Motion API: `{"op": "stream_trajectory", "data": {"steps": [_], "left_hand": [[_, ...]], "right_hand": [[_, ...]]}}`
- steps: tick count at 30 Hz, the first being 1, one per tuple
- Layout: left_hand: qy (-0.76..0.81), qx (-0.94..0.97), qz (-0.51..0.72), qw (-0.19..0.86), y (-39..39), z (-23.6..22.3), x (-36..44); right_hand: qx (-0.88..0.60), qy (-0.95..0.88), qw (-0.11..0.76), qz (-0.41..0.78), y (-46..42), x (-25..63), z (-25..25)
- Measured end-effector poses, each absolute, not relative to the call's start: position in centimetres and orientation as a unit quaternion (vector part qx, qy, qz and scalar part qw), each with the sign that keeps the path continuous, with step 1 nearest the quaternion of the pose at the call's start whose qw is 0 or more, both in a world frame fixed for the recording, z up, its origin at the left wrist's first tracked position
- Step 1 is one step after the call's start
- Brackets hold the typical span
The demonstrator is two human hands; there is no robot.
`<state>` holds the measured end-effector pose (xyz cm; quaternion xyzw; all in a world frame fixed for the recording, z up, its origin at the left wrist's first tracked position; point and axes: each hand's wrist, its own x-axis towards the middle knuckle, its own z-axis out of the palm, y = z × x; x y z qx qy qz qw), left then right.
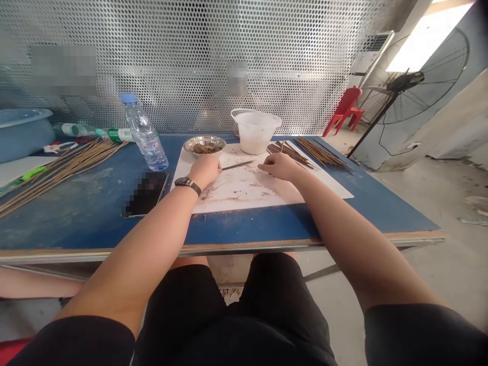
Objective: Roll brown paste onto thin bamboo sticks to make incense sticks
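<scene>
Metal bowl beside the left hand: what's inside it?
Brown scraps lie inside the metal bowl. They cover its floor, so anything beneath them cannot be seen; what exactly the scraps are is too small to tell.

And there's a dark wristwatch (183,181) on its slim dark strap (195,189); further back than the wristwatch, short black sleeves (86,340) and black shorts (183,300)!

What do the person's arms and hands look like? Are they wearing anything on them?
The arms wear short black sleeves, with bare forearms below. The left hand and right hand have no gloves. A watch with a dark face and dark strap circles the left wrist; none shows on the right.
</scene>
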<state>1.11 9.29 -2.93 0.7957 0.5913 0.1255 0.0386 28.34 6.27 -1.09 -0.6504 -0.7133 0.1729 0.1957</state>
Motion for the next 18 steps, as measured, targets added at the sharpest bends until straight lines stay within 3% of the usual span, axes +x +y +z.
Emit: {"op": "stream_trajectory", "data": {"steps": [10,15,18], "left_hand": [[0.589,0.805,0.034,-0.066,8.6,-3.2,1.5],[0.595,0.800,0.067,-0.020,7.9,-2.2,1.2],[0.595,0.788,0.157,0.019,7.0,-0.5,1.0]], "right_hand": [[-0.657,-0.708,0.196,0.170,6.6,28.5,-1.3],[-0.655,-0.709,0.197,0.171,6.5,28.5,-1.1],[-0.650,-0.712,0.199,0.175,6.3,28.4,-0.9]]}}
